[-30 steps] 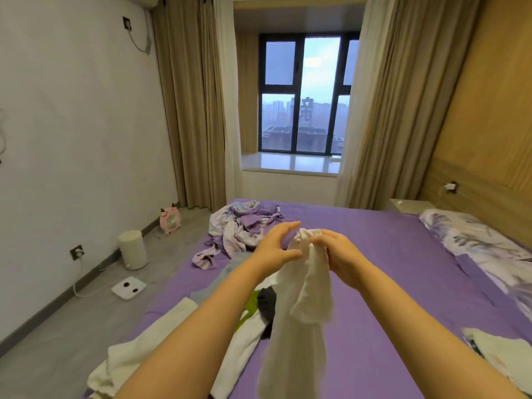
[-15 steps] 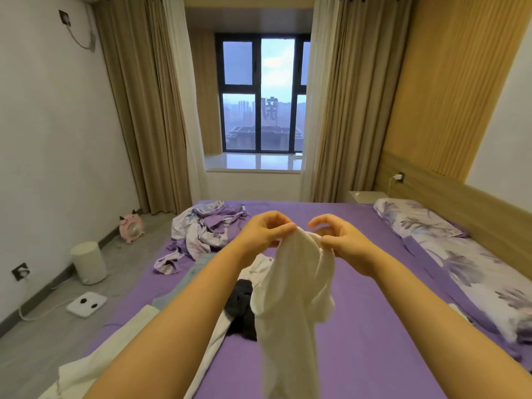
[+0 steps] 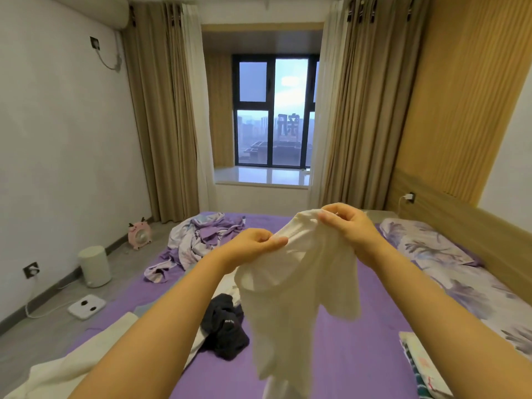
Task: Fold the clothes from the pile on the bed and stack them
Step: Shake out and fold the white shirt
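Held garment [image 3: 299, 283] white; bed [image 3: 351, 355] sheet purple; crumpled garment [image 3: 224, 326] black; pillow [image 3: 426, 246] lilac floral; curtains [image 3: 161, 125] tan.

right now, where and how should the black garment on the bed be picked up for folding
Likely from above, pinching the top of the bunched black garment. It lies crumpled in a mound on the purple bed, no hem or shoulder showing, so lift it and shake it open first. Both hands are busy with the white shirt.

From my feed, the white garment [image 3: 299, 286] ran off the bottom edge with its hem unseen, its lower fabric was motion-blurred, the folded clothes [image 3: 420, 367] were cropped at the lower right, the pale cloth [image 3: 57, 372] cut at the lower left, the black garment's [image 3: 224, 332] small logo was unreadable.
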`<state>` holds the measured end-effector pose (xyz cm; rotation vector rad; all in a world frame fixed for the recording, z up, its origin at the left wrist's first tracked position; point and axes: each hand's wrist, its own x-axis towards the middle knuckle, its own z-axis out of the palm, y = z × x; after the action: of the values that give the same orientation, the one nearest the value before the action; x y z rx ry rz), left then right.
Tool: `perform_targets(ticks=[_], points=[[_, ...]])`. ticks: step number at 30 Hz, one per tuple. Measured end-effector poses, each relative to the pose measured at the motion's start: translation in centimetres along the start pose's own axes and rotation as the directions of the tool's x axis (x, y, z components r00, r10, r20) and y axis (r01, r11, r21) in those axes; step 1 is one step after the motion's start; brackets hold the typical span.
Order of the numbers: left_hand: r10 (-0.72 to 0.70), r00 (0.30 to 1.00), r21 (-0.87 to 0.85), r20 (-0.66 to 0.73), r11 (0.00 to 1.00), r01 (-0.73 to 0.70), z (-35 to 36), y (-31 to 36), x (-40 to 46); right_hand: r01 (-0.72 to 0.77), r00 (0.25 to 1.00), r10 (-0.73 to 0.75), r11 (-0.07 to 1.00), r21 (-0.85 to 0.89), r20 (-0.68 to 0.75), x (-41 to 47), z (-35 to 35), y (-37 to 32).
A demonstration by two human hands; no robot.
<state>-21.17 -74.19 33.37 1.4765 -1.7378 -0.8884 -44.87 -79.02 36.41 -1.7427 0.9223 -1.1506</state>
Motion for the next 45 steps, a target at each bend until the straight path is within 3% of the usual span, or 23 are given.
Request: perform_targets(ticks=[6,11,14,18,24,27,31,37,45], points=[[-0.119,0.986,-0.045,0.114,0.991,0.125,1.5,-2.4,0.3,-0.074,0.997,0.074,0.982,-0.176,-0.004,1.8,-8.0,2.4],[-0.154,0.988,-0.071,0.02,0.985,0.155,3.5,-2.0,1.2,-0.18,0.908,0.289,0.922,-0.342,0.302,0.9,-12.5,3.9],[-0.137,0.99,-0.039,-0.038,0.99,0.135,5.4,-1.3,2.2,-0.205,0.873,0.327,0.919,-0.337,0.362,-0.1,-14.0,4.7],[-0.086,0.996,-0.009,-0.036,0.996,0.085,6.7,0.0,3.3,-0.221,0.899,0.32,0.921,-0.321,0.298,-1.2,-15.7,6.3],[-0.131,0.949,-0.215,0.288,0.956,0.198,5.4,2.0,3.2,-0.208,0.967,0.238,0.943,-0.259,0.091,-2.3,-16.9,9.7],[-0.099,0.925,-0.252,0.367,0.947,0.201,5.3,2.6,3.0,-0.196,0.98,0.198,0.963,-0.187,-0.007,-2.4,-16.5,10.3],[-0.096,0.954,-0.177,0.285,0.973,0.151,6.0,2.7,3.0,-0.162,0.986,0.155,0.977,-0.139,-0.063,-2.4,-16.3,10.1],[-0.007,0.999,-0.174,0.039,0.985,0.014,6.6,1.7,3.2,-0.176,0.982,0.164,0.973,-0.151,-0.09,-2.3,-16.7,9.4],[-0.017,0.981,-0.527,-0.195,0.845,-0.091,7.2,1.6,3.1,-0.124,0.989,0.113,0.986,-0.113,-0.098,-2.1,-16.6,7.6]])
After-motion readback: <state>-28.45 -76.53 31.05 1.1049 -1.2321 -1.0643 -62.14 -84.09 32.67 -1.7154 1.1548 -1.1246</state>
